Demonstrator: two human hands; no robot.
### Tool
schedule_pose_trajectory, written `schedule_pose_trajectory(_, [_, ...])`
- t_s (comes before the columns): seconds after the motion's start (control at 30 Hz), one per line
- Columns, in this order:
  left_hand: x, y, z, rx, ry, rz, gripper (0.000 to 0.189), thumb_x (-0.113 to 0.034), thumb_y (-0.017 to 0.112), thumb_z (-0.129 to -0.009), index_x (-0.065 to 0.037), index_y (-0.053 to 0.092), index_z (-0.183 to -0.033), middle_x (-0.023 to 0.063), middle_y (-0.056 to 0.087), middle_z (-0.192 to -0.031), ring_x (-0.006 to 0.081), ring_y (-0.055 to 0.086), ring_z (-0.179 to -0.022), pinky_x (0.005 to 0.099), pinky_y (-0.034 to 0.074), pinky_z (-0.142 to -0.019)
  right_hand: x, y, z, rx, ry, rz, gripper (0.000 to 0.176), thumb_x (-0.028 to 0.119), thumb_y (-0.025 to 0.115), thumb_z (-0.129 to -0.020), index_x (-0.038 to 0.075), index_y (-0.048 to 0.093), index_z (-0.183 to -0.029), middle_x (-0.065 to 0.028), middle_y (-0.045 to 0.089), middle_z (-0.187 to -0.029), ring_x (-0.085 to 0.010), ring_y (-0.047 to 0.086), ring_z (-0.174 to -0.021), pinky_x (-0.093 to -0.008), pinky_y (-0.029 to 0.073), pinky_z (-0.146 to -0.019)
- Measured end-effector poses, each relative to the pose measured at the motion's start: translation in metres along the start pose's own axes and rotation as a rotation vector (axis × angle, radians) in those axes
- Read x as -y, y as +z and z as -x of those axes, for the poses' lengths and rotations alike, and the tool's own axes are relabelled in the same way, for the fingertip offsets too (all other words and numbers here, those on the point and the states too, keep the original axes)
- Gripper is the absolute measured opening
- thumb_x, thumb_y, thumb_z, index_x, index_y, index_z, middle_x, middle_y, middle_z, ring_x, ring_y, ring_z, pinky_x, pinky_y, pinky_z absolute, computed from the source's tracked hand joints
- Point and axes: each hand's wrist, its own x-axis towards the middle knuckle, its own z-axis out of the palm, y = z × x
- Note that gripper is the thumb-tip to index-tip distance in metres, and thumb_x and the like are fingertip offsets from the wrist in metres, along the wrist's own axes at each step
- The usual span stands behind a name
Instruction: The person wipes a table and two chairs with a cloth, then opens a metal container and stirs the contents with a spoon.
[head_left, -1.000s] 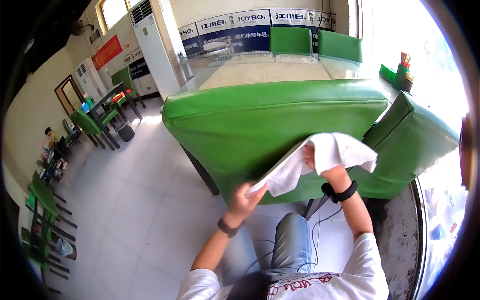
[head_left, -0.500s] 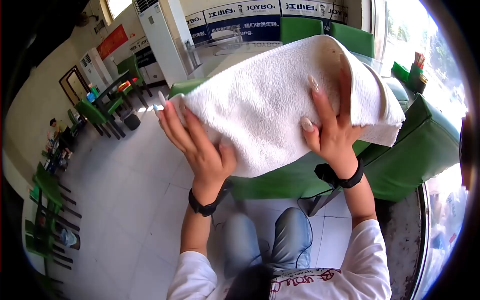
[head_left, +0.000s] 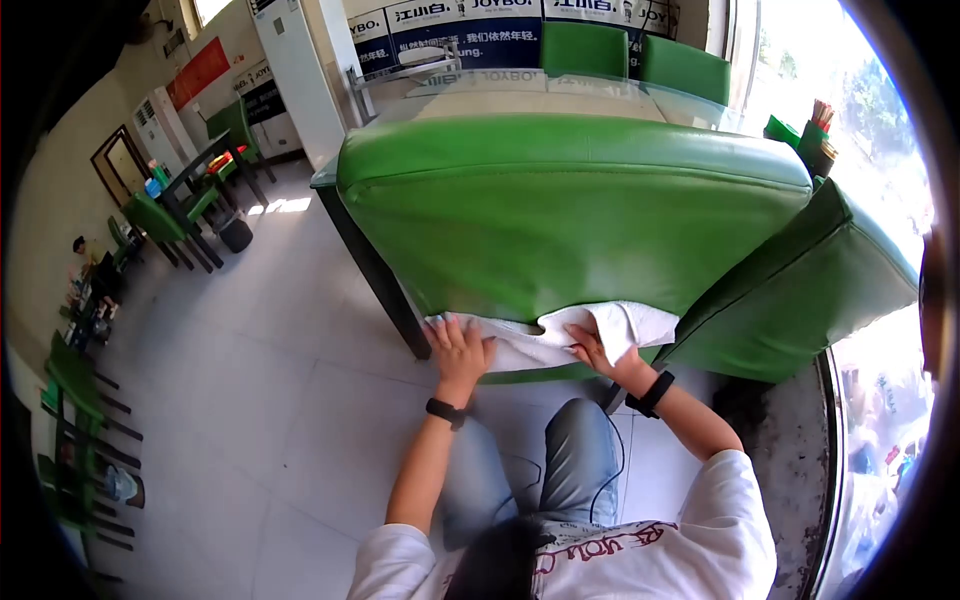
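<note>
A white towel (head_left: 520,345) lies bunched against the lower part of a green chair back (head_left: 580,225). My left hand (head_left: 459,358) presses on the towel's left end, its fingers over the cloth. Further right, my right hand (head_left: 610,362) grips a raised fold, and some of its fingertips are hidden in the cloth. Both hands are low on the chair back, close above my knees. A black band is on each wrist.
Another green chair (head_left: 800,290) stands close on the right, beside the window. Behind the chair back is a glass-topped table (head_left: 480,100). A holder with chopsticks (head_left: 815,135) stands by the window. At the far left, a person (head_left: 95,265) sits near more green chairs.
Both hands have moved down the chair back with the towel, from its top edge to its lower part. The towel has gone from spread out to bunched, uncovering the green surface.
</note>
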Motion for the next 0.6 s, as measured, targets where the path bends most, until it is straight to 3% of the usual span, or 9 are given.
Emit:
schedule_pose_trajectory(0.07, [-0.015,0.01,0.038,0.072,-0.033,0.053,0.045,-0.038,0.06,-0.082,-0.006,0.056,-0.113,0.027,0.033,-0.134,0.047,0.033,-0.123,0.0732,0.026,-0.1,0.005,0.033,0.019,-0.036,-0.004,0.307,0.052,0.042,0.049,-0.094,0.029,0.043,-0.143,-0.0095,0.054,-0.132,-0.033,0.046,-0.125,-0.0465,0.035,-0.108])
schedule_pose_trajectory(0.17, [-0.036,0.009,0.072,0.318,-0.186,0.149,0.057,-0.038,0.06,-0.082,0.0,0.051,-0.125,0.0331,0.022,-0.143,0.0517,0.022,-0.133,0.0736,0.017,-0.103,-0.01,0.047,0.025,0.079,-0.028,0.107,0.052,0.043,0.049,-0.094,0.035,0.04,-0.144,-0.0078,0.048,-0.142,-0.032,0.04,-0.133,-0.0478,0.032,-0.11])
schedule_pose_trajectory(0.27, [-0.047,-0.016,0.036,0.36,-0.31,0.266,0.069,-0.039,0.059,-0.083,0.006,0.043,-0.132,0.0387,0.01,-0.148,0.0573,0.008,-0.137,0.0734,0.007,-0.104,-0.009,-0.009,0.011,-0.081,-0.199,0.209,0.052,0.044,0.048,-0.094,0.032,0.042,-0.144,-0.0032,0.047,-0.144,-0.0295,0.045,-0.13,-0.0477,0.031,-0.111])
schedule_pose_trajectory(0.33, [-0.047,-0.042,-0.034,0.222,-0.339,0.343,0.077,-0.042,0.057,-0.085,0.01,0.036,-0.138,0.0416,0.002,-0.149,0.0604,-0.001,-0.138,0.0728,0.0,-0.105,-0.012,-0.067,-0.003,-0.432,-0.233,0.202,0.047,0.04,0.054,-0.092,0.029,0.052,-0.138,0.0025,0.05,-0.141,-0.0254,0.052,-0.125,-0.0484,0.035,-0.108])
schedule_pose_trajectory(0.43, [-0.03,-0.096,-0.18,-0.188,-0.225,0.27,0.084,-0.054,0.045,-0.089,0.006,0.028,-0.145,0.0402,0.001,-0.15,0.0614,-0.002,-0.137,0.0714,-0.004,-0.105,0.019,-0.192,-0.032,-0.896,-0.178,0.428,0.049,0.049,0.05,-0.09,0.025,0.057,-0.133,-0.0068,0.046,-0.144,-0.0297,0.046,-0.127,-0.0512,0.023,-0.109])
schedule_pose_trajectory(0.47, [-0.022,-0.123,-0.23,-0.302,-0.169,0.293,0.08,-0.056,0.043,-0.09,0.001,0.031,-0.146,0.0356,0.008,-0.153,0.0585,0.002,-0.139,0.0694,-0.003,-0.106,0.031,-0.227,-0.041,-1.026,-0.136,0.526,0.051,0.052,0.049,-0.09,0.024,0.059,-0.131,-0.01,0.045,-0.145,-0.0311,0.044,-0.128,-0.0521,0.019,-0.109])
schedule_pose_trajectory(0.5, [-0.016,-0.14,-0.266,-0.381,-0.146,0.291,0.073,-0.053,0.042,-0.091,-0.005,0.035,-0.147,0.0265,0.019,-0.155,0.0503,0.011,-0.142,0.0645,0.0,-0.109,0.044,-0.254,-0.05,-1.12,-0.09,0.599,0.053,0.055,0.047,-0.089,0.023,0.06,-0.129,-0.0131,0.044,-0.145,-0.0325,0.043,-0.129,-0.0531,0.015,-0.109])
schedule_pose_trajectory(0.53, [-0.014,-0.153,-0.295,-0.405,-0.166,0.172,0.061,-0.049,0.041,-0.092,-0.01,0.049,-0.139,0.0159,0.045,-0.143,0.0372,0.037,-0.134,0.0545,0.011,-0.112,0.055,-0.274,-0.058,-1.139,-0.078,0.553,0.052,0.053,0.047,-0.089,0.019,0.064,-0.124,-0.0085,0.056,-0.134,-0.0279,0.05,-0.122,-0.049,0.022,-0.106])
schedule_pose_trajectory(0.6, [-0.016,-0.15,-0.301,-0.331,-0.155,0.133,0.05,-0.047,0.042,-0.092,-0.016,0.063,-0.124,0.0055,0.061,-0.119,0.025,0.054,-0.114,0.0443,0.023,-0.107,0.059,-0.273,-0.065,-1.104,0.004,0.537,0.05,0.053,0.048,-0.088,0.017,0.068,-0.117,-0.005,0.065,-0.116,-0.0237,0.056,-0.111,-0.0461,0.026,-0.103])
